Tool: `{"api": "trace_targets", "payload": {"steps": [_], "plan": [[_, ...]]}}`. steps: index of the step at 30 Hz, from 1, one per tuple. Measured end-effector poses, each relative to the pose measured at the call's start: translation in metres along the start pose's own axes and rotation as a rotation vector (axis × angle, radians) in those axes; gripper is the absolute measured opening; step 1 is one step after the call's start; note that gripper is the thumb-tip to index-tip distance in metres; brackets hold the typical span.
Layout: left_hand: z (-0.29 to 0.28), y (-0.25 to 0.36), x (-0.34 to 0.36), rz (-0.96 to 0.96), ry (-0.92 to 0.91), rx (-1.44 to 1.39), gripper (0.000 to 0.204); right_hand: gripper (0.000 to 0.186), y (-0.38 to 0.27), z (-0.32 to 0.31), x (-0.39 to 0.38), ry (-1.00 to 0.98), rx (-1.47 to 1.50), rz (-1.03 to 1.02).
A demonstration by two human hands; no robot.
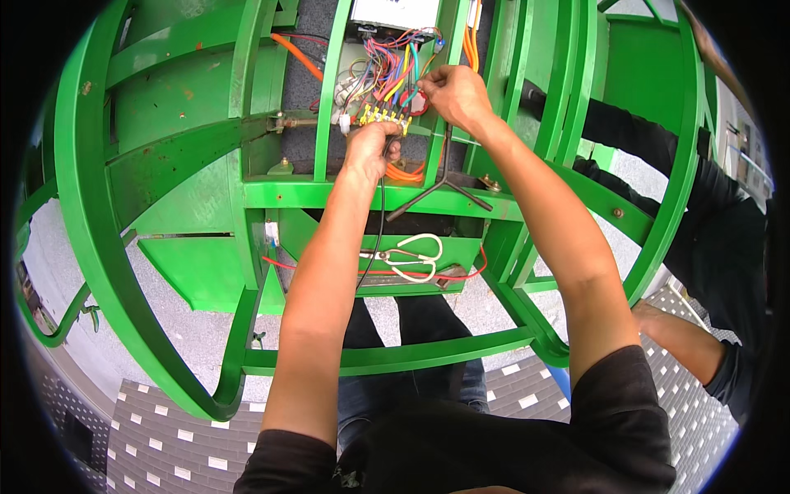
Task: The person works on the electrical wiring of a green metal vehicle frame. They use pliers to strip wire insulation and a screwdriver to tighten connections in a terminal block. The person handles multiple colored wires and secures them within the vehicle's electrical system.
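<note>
My left hand (374,151) is closed round the lower side of a row of yellow wire terminals (383,118), thumb on top. A thin black cable (380,222) hangs down beside that hand. To its upper right, my right hand (454,92) has thumb and forefinger pinched together next to a teal wire (415,59); what lies between the fingertips is too small to make out. Many coloured wires (383,64) run from a silver box (397,13) down to the terminals. A white plug (345,123) hangs left of them, and a red round part (419,102) shows under my right hand.
Green metal frame bars (387,359) surround the work. Below my hands lie white-handled scissors (415,257), a red cable (329,270) and a wrench (450,277). A black Y-shaped tool (445,180) rests on the crossbar. Another person's arm (681,339) is at the right.
</note>
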State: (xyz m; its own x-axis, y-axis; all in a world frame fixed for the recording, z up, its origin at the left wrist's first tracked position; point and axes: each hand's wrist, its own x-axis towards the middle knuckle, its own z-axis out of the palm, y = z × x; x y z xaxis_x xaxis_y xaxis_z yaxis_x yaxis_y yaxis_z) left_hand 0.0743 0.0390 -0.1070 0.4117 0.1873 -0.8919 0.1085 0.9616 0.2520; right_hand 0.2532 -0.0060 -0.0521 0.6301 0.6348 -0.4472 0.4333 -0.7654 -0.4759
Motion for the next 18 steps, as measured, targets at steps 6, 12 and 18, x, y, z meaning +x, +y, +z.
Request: {"api": "trace_targets", "payload": {"steps": [6,12,18], "plan": [[-0.002,-0.004,0.001,0.037,0.026,0.037,0.01,0.03,-0.057,-0.024,0.09,0.423,-0.035,-0.473],[-0.002,-0.006,0.002,0.028,0.015,-0.016,0.009,0.025,-0.088,-0.019,0.135,0.425,-0.213,-0.49],[0.0,-0.006,0.002,0.035,0.019,-0.039,0.007,0.027,-0.102,-0.024,0.129,0.278,-0.344,-0.395]]}}
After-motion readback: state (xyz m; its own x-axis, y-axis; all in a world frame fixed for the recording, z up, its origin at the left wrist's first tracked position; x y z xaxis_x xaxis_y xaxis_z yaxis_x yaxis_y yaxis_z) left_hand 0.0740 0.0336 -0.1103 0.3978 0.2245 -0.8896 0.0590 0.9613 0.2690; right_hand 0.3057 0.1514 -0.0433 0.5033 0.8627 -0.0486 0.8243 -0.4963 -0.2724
